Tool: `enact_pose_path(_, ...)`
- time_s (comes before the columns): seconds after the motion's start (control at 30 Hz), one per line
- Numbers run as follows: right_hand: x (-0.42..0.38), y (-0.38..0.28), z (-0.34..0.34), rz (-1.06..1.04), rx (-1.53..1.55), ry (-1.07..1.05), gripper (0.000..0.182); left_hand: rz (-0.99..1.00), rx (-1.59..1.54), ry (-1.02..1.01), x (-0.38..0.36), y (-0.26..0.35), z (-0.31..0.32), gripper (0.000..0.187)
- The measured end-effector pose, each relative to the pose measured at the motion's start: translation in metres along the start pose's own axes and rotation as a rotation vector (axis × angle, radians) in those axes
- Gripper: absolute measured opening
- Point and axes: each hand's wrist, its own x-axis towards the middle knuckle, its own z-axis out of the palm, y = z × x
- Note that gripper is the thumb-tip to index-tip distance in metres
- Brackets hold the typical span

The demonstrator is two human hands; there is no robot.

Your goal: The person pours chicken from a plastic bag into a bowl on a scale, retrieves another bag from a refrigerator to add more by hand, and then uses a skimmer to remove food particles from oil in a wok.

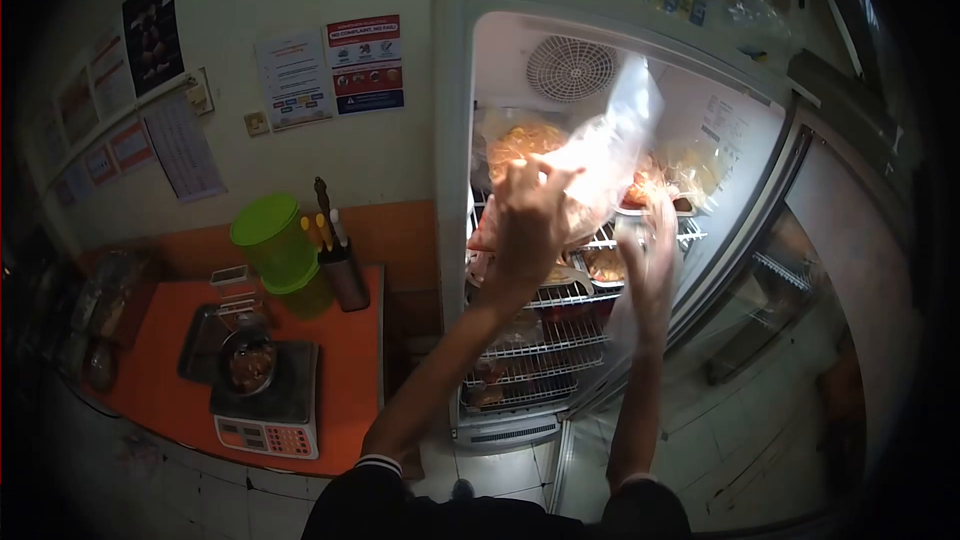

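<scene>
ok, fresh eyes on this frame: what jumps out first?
The glare-lit, clear plastic bag by the left hand and blurred right hand, within the open, pale upright fridge. Next, at lower left, the bright-green round plastic container on the flat orange tabletop, beyond the white-and-grey digital scale.
</scene>
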Motion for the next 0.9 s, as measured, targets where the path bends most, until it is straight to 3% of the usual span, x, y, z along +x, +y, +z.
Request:
enact_pose_path(0.1,0.021,0.064,0.018,0.22,0.666,-0.075,0.061,0.089,-0.082,0.011,-0.009,0.009,-0.006,0.031)
enact_pose_path(0.2,0.031,0.079,0.029,0.269,0.874,0.024,0.055,0.152,-0.114,-0.079,-0.01,0.002,-0.011,0.027)
enact_pose_path(0.23,0.031,0.08,0.033,0.252,0.871,0.095,0.053,0.17,-0.125,-0.113,-0.011,0.0,-0.016,0.028)
enact_pose_path(0.3,0.028,0.078,0.041,0.202,0.816,0.253,0.05,0.088,-0.49,-0.139,-0.001,-0.017,-0.021,0.036)
enact_pose_path(0.37,0.024,0.077,0.047,0.164,0.771,0.38,0.046,-0.271,-0.648,-0.1,0.015,-0.039,-0.016,0.037)
enact_pose_path(0.43,0.02,0.075,0.052,0.123,0.722,0.451,0.043,-0.335,-0.355,0.04,0.038,-0.051,0.005,0.043)
enact_pose_path(0.5,0.021,0.062,0.055,-0.087,0.197,0.509,0.041,-0.42,0.169,-0.078,0.05,-0.066,0.034,0.051)
enact_pose_path(0.53,0.022,0.05,0.056,-0.15,-0.029,0.571,0.04,-0.579,0.196,-0.096,0.058,-0.07,0.046,0.066)
enact_pose_path(0.57,0.019,0.072,0.072,-0.31,-0.116,0.852,0.037,-0.684,0.227,-0.121,0.062,-0.078,0.053,0.071)
enact_pose_path(0.63,0.027,0.122,0.059,0.041,0.687,0.58,0.038,-0.886,0.268,-0.172,0.072,-0.094,0.071,0.081)
enact_pose_path(0.67,0.031,0.113,0.055,0.044,0.615,0.604,0.037,-0.99,0.241,-0.221,0.077,-0.097,0.072,0.09)
enact_pose_path(0.7,0.032,0.103,0.051,0.05,0.539,0.634,0.035,-0.986,0.341,-0.212,0.079,-0.098,0.075,0.088)
enact_pose_path(0.77,0.037,0.083,0.046,0.066,0.392,0.697,0.032,-1.002,0.049,-0.214,0.084,-0.092,0.063,0.08)
enact_pose_path(0.83,0.045,0.094,0.046,0.02,0.247,0.802,0.03,-0.923,0.167,-0.236,0.088,-0.09,0.068,0.067)
enact_pose_path(0.9,0.047,0.068,0.039,-0.084,0.149,0.776,0.029,-0.885,0.164,-0.266,0.087,-0.099,0.074,0.054)
